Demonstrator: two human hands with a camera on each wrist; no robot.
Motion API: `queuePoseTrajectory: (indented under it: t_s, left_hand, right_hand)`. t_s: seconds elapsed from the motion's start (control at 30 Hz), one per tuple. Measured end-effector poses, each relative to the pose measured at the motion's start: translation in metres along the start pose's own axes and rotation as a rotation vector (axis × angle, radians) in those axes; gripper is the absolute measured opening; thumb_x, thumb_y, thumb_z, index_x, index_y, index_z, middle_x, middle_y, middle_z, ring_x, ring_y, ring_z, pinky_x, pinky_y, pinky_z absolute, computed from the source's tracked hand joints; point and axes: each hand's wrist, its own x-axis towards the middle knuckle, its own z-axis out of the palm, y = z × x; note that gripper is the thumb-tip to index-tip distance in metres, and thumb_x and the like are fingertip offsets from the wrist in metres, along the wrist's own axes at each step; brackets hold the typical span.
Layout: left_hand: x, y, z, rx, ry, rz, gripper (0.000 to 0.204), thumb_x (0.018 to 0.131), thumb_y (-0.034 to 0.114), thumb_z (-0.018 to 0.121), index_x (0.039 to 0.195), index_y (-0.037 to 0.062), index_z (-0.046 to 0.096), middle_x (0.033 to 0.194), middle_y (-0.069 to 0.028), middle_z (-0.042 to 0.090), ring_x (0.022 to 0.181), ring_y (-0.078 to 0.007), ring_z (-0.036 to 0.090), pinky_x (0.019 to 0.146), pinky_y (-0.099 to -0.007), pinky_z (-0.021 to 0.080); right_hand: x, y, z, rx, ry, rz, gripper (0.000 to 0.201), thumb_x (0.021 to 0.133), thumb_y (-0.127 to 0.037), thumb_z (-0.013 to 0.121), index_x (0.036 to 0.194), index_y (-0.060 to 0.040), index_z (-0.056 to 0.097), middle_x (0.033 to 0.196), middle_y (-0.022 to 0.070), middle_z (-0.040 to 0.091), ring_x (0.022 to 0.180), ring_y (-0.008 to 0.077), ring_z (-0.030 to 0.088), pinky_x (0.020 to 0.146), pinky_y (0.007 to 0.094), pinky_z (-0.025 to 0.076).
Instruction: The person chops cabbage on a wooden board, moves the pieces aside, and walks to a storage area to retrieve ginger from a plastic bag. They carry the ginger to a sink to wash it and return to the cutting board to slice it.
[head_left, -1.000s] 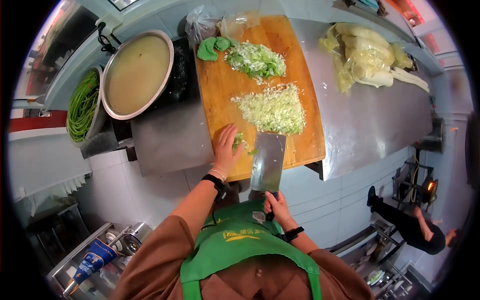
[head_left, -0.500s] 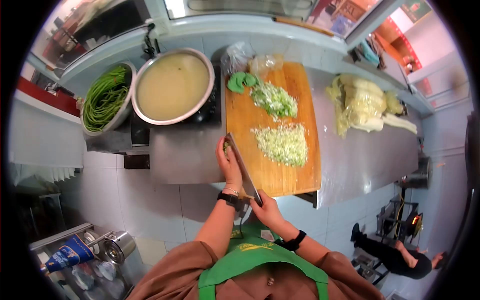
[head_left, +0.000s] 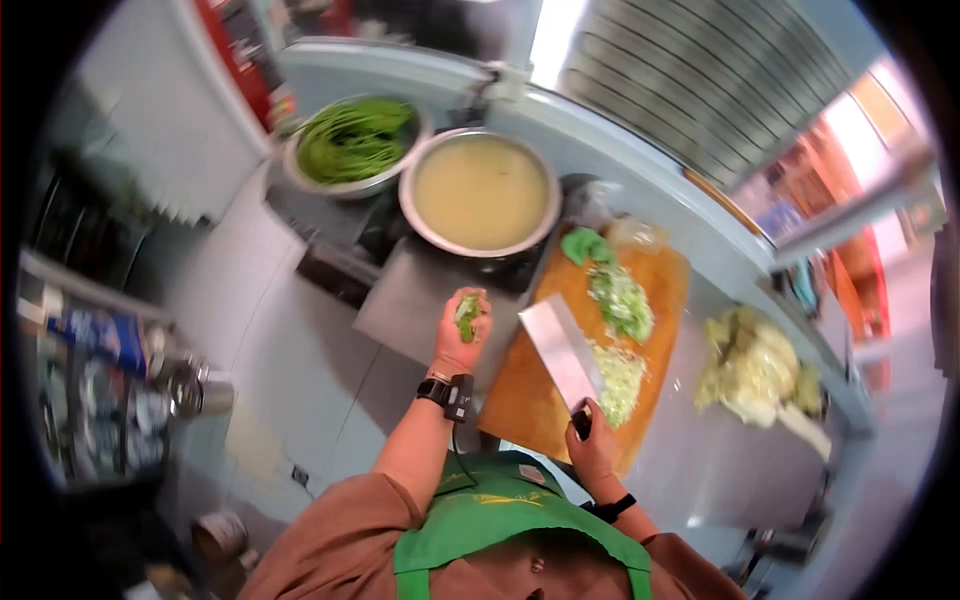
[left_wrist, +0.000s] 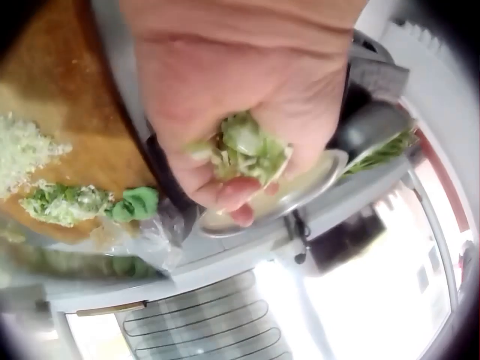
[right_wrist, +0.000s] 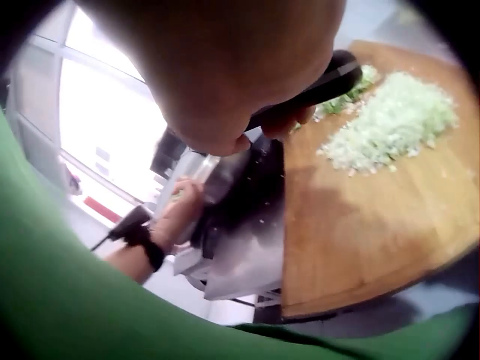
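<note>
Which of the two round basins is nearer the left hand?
The right-hand basin, holding cloudy pale liquid, is nearer the left hand. It sits on the wooden board side; the other basin, farther off, holds long green stalks.

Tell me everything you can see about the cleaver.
The cleaver has a broad, roughly rectangular, silvery blade that looks like metal, and a black handle. The right hand grips the handle. The blade points away from the person, slanting left, and in the head view overlaps the wooden cutting board. Whether they touch I can't tell.
</note>
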Motion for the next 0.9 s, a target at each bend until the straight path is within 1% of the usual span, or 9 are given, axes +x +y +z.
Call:
queuePoseTrajectory:
  t_s: [0.17, 0.23, 0.4, 0.57, 0.67, 0.7, 0.77, 0.8, 0.9]
  left_hand:
    - [-0.084, 0.079, -0.005, 0.211, 0.206, 0.097, 0.018, 0.1, 0.021, 0.058, 0.11, 0.0066, 0.061, 0.11, -0.0115, 0.062, 0.089, -0.02, 0.06, 0.056, -0.0231, 0.047]
    - [-0.139, 0.123, -0.012, 0.242, 0.226, 0.139, 0.017, 0.1, 0.022, 0.058, 0.109, 0.0068, 0.06, 0.109, -0.0114, 0.063, 0.088, -0.0197, 0.061, 0.055, -0.0231, 0.047]
    - [-0.274, 0.213, -0.04, 0.306, 0.338, 0.356, 0.015, 0.101, 0.023, 0.058, 0.105, 0.0076, 0.06, 0.106, -0.0101, 0.064, 0.088, -0.0194, 0.061, 0.053, -0.0235, 0.045]
    - [-0.399, 0.263, -0.1, 0.124, 0.378, 0.577, 0.016, 0.1, 0.024, 0.06, 0.104, 0.0083, 0.061, 0.107, -0.0098, 0.066, 0.086, -0.019, 0.062, 0.054, -0.0227, 0.043]
    - [-0.46, 0.296, -0.124, 0.034, 0.392, 0.675, 0.016, 0.099, 0.023, 0.06, 0.103, 0.0083, 0.062, 0.109, -0.0101, 0.067, 0.086, -0.0191, 0.062, 0.054, -0.0239, 0.042]
    - [-0.479, 0.306, -0.134, 0.017, 0.374, 0.701, 0.016, 0.099, 0.023, 0.06, 0.102, 0.0082, 0.062, 0.109, -0.0102, 0.067, 0.086, -0.0189, 0.062, 0.054, -0.0241, 0.042]
    - [-0.517, 0.337, -0.13, 0.033, 0.388, 0.802, 0.016, 0.098, 0.023, 0.061, 0.102, 0.0079, 0.063, 0.106, -0.0104, 0.068, 0.085, -0.018, 0.062, 0.055, -0.024, 0.042]
    - [-0.537, 0.358, -0.128, 0.019, 0.371, 0.849, 0.016, 0.098, 0.023, 0.061, 0.102, 0.0079, 0.063, 0.106, -0.0104, 0.068, 0.085, -0.018, 0.062, 0.055, -0.024, 0.042]
    - [-0.598, 0.405, -0.13, -0.07, 0.381, 1.039, 0.017, 0.097, 0.022, 0.062, 0.103, 0.0067, 0.064, 0.104, -0.0101, 0.069, 0.083, -0.0177, 0.062, 0.055, -0.0247, 0.042]
  right_hand:
    - [0.001, 0.062, 0.07, 0.154, -0.242, 0.103, 0.037, 0.088, -0.008, 0.066, 0.124, -0.0014, 0.06, 0.114, 0.02, 0.067, 0.102, 0.0361, 0.067, 0.086, 0.042, 0.055]
    - [-0.015, 0.102, 0.097, 0.077, -0.217, -0.111, 0.048, 0.087, -0.003, 0.062, 0.134, 0.0044, 0.053, 0.126, 0.0243, 0.061, 0.116, 0.043, 0.058, 0.103, 0.048, 0.045]
    - [0.0, 0.089, 0.105, -0.279, -0.278, -0.164, 0.036, 0.075, -0.006, 0.061, 0.11, -0.0025, 0.06, 0.11, 0.0225, 0.057, 0.106, 0.0454, 0.05, 0.092, 0.0552, 0.041]
    - [0.072, 0.127, 0.265, 0.113, -0.341, -0.339, 0.018, 0.072, -0.006, 0.061, 0.089, -0.0003, 0.062, 0.076, 0.0161, 0.062, 0.071, 0.032, 0.059, 0.07, 0.042, 0.05]
    - [0.067, -0.052, 0.299, 0.211, -0.562, -0.29, 0.019, 0.077, -0.004, 0.061, 0.095, 0.0001, 0.063, 0.084, 0.0163, 0.064, 0.078, 0.0356, 0.06, 0.074, 0.045, 0.05]
    - [0.064, -0.091, 0.335, 0.384, -0.595, -0.19, 0.01, 0.079, -0.004, 0.062, 0.088, 0.0005, 0.062, 0.074, 0.0109, 0.064, 0.066, 0.0243, 0.06, 0.063, 0.0374, 0.051]
    - [0.039, -0.228, 0.361, 0.491, -0.827, 0.007, 0.007, 0.081, -0.004, 0.064, 0.087, -0.0014, 0.063, 0.077, 0.0079, 0.064, 0.068, 0.0167, 0.06, 0.06, 0.0313, 0.051]
    - [0.038, -0.242, 0.422, 0.558, -0.936, -0.027, 0.008, 0.082, -0.004, 0.066, 0.09, -0.0024, 0.064, 0.077, 0.0047, 0.064, 0.067, 0.012, 0.059, 0.057, 0.0265, 0.049]
    - [-0.005, -0.356, 0.472, 0.522, -1.21, -0.231, 0.011, 0.083, -0.007, 0.067, 0.092, -0.0016, 0.065, 0.08, 0.0051, 0.066, 0.066, 0.0124, 0.06, 0.055, 0.0272, 0.049]
